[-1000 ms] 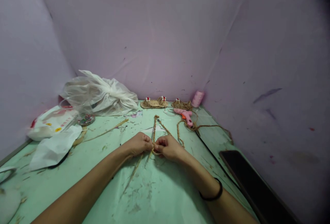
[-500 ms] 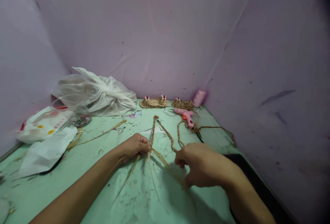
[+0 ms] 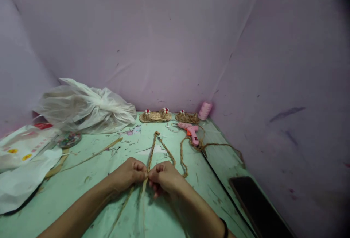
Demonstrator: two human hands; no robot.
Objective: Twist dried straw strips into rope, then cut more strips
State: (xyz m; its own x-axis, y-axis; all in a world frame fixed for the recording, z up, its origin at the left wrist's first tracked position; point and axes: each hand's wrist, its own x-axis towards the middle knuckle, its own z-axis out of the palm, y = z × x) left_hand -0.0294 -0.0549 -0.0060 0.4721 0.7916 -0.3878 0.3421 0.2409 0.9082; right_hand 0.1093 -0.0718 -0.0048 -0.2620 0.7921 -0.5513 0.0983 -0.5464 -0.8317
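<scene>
A thin braid of brown plant fibre (image 3: 152,152) runs from the middle of the green table toward me. At its near end, my left hand (image 3: 133,170) pinches the braid, thumb and finger closed together. Right beside it, my right hand (image 3: 164,177) is also closed at the same spot, its fingertips on the strands. Loose pale fibre strands (image 3: 144,208) hang down from between the hands onto the table. The exact grip on each strand is hidden by my fingers. More of the braid (image 3: 167,150) lies in bends to the right, beyond my right hand.
A pink glue gun (image 3: 190,130) lies at the back right, near a pink thread cone (image 3: 205,110) and small woven pieces with red-and-white decorations (image 3: 155,116). A dark phone-like slab (image 3: 257,205) lies front right. White plastic bags (image 3: 95,103) stand at the left.
My right hand has moved left from the loose strands to meet my left hand at the braid's end, its fingers now closed. The view has shifted slightly.
</scene>
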